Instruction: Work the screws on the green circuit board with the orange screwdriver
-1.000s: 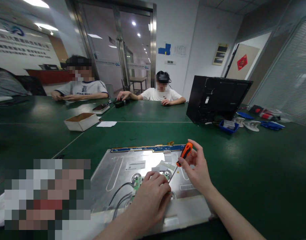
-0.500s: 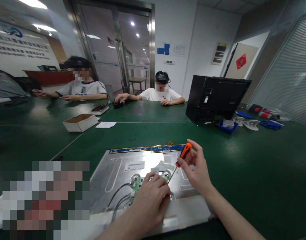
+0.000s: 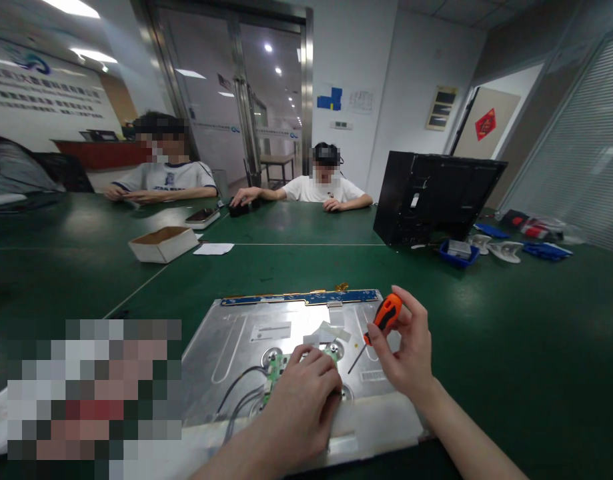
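In the head view, a screwdriver (image 3: 383, 317) is held over the right part of a metal panel (image 3: 306, 319), its orange and black handle pinched between the thumb and bent fingers of the right hand (image 3: 406, 343). Its long axis is slanted, the handle end being pointed up and away to the right, the thin shaft down to the left, toward the panel's middle. The tip is left uncovered, but whether the metal is touched by it cannot be told. The left hand (image 3: 311, 383) is laid over the panel's middle, half curled, palm down; its fingertips are hidden, so whether anything is gripped cannot be told. Most of a green circuit board (image 3: 275, 369) is covered by that hand, only its edges being seen, and the cables (image 3: 242, 381) left of it are partly lost behind the forearm. The print on the panel's label (image 3: 271, 331) is too small to be read. Left of the panel, part of the table (image 3: 491, 373) is masked by a coarse blur (image 3: 86, 400). Both forearms are cut off below.
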`<action>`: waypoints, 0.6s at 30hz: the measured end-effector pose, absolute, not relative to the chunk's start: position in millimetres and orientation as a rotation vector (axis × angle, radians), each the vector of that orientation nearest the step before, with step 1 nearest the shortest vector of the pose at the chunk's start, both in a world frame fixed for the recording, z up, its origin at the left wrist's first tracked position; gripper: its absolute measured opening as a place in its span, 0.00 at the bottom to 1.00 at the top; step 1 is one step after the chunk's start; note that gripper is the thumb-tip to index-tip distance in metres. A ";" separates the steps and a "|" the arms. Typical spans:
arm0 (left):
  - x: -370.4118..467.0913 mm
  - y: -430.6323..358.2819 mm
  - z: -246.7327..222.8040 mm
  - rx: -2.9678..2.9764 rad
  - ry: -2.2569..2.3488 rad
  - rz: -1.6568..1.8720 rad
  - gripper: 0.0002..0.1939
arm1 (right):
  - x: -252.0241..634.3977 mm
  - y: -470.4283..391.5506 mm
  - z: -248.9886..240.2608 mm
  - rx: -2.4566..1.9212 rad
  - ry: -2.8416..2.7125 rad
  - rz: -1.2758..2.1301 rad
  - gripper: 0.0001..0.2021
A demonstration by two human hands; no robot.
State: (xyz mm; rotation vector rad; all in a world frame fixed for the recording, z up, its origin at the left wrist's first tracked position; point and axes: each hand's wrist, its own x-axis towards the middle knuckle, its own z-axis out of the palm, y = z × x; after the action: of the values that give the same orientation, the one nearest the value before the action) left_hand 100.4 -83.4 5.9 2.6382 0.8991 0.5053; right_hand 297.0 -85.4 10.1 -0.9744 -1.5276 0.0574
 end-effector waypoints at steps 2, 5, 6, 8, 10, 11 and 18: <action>100.5 -83.5 5.6 2.634 0.907 0.499 0.07 | 296.2 -88.1 5.4 -0.942 -1.555 0.013 0.29; 100.6 -82.3 2.9 2.643 0.907 0.503 0.06 | 292.5 -90.3 0.7 -0.910 -1.589 -0.036 0.31; 100.6 -81.7 1.9 2.646 0.903 0.506 0.07 | 291.1 -90.7 0.3 -0.900 -1.602 -0.042 0.32; 100.5 -80.6 0.6 2.650 0.895 0.513 0.07 | 288.5 -91.3 1.3 -0.883 -1.629 -0.040 0.32; 100.4 -80.0 0.2 2.655 0.896 0.519 0.07 | 286.8 -91.8 3.5 -0.875 -1.645 -0.039 0.33; 100.4 -79.9 0.3 2.657 0.897 0.518 0.07 | 286.4 -92.1 4.7 -0.871 -1.649 -0.039 0.33; 100.3 -81.9 -1.5 2.661 0.873 0.552 0.08 | 284.7 -91.4 9.1 -0.817 -1.658 -0.111 0.30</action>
State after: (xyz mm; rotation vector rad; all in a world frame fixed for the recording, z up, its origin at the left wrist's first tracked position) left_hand 100.3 -81.9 -1.5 2.6607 0.8734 0.5517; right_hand 284.7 -91.4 9.1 -0.8168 -1.6579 -0.1113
